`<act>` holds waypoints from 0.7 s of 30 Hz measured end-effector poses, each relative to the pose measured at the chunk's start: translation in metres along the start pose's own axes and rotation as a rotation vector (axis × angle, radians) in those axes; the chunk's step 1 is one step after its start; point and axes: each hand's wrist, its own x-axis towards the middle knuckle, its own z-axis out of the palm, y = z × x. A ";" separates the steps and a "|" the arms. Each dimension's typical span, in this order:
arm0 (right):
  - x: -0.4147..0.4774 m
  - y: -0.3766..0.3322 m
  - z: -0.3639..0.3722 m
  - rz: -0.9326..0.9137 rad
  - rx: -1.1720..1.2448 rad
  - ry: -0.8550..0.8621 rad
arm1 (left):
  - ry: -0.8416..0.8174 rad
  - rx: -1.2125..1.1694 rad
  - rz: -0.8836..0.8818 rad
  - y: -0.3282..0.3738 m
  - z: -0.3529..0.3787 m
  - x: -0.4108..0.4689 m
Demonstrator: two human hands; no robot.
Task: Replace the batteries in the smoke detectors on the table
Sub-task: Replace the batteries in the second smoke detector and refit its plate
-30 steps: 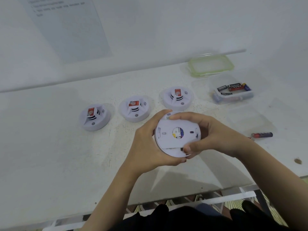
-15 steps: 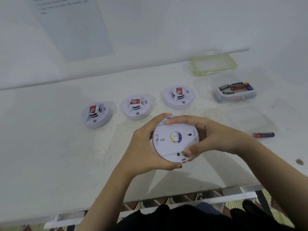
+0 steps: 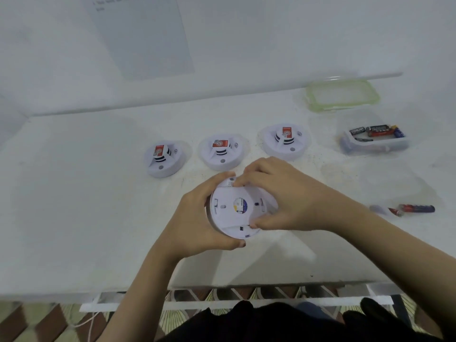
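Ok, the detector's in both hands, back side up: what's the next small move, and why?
Probably twist the back plate with the right hand while the left hand steadies the held detector. The plate faces up and looks seated on the body, the right hand pinches its rim at top and bottom, and no battery bay shows yet.

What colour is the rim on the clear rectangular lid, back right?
Light green rim on the clear rectangular plastic lid; the head view shows it best.

Sheet of paper point(image 3: 140, 35) on the wall ahead of you, print too blurred to read. Green-rimmed lid point(image 3: 341, 96) lies back-right on the worktop point(image 3: 74, 193). Patterned floor point(image 3: 37, 322) below.
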 end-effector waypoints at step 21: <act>0.039 -0.020 0.032 -0.198 -0.127 0.090 | 0.153 0.056 -0.056 -0.025 -0.027 -0.031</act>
